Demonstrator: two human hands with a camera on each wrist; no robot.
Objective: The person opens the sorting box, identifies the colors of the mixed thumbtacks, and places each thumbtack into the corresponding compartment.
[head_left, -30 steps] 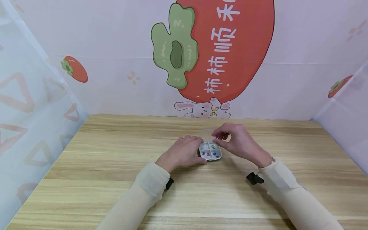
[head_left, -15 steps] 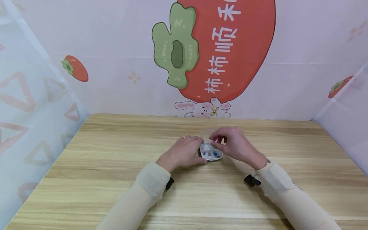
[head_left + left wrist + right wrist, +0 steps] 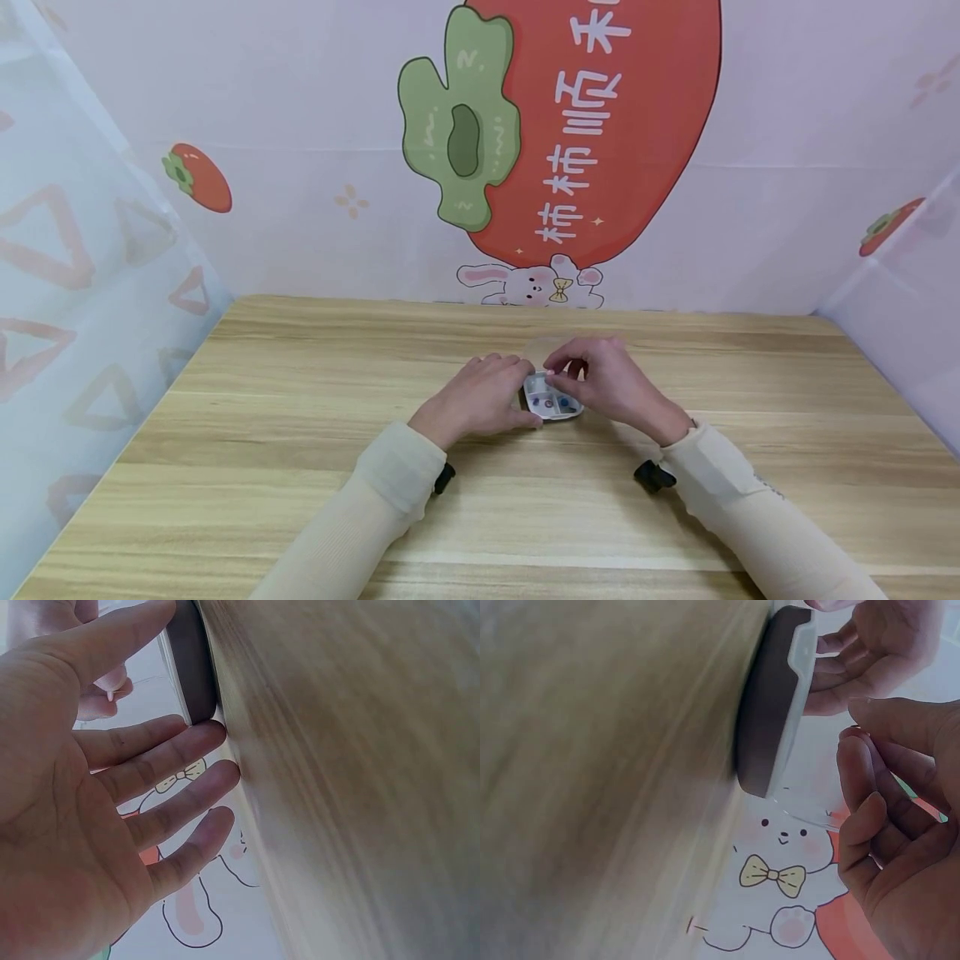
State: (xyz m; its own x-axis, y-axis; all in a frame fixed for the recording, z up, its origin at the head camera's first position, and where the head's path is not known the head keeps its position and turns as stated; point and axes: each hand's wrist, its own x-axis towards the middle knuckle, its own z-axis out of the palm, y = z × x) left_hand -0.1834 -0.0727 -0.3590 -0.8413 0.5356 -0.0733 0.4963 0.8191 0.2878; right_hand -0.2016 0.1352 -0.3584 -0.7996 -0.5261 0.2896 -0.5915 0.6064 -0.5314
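Note:
A small pill box [image 3: 557,417], with a white divided inside and dark outer walls, stands open on the table. Its clear lid [image 3: 542,345] leans back on the far side. My left hand [image 3: 476,398] holds the box at its left side, thumb on the near edge and fingertips at the far edge; the dark wall [image 3: 193,671] shows between them in the left wrist view. Over the back compartments, my right hand [image 3: 611,379] pinches a tiny pale pink piece [image 3: 551,372] between thumb and index finger. A blue round piece [image 3: 565,402] and a red-and-white ring [image 3: 548,403] lie in the front compartments.
The wood-grain table [image 3: 315,500] runs back to a printed cloth backdrop [image 3: 300,233] with persimmons and a rabbit. Cloth walls also close off the left and right sides. A black wrist-camera mount [image 3: 655,476] sits under the right wrist.
My right hand has moved slightly left and down, closer over the back compartments, now covering the back right one. The left hand keeps its hold on the pill box.

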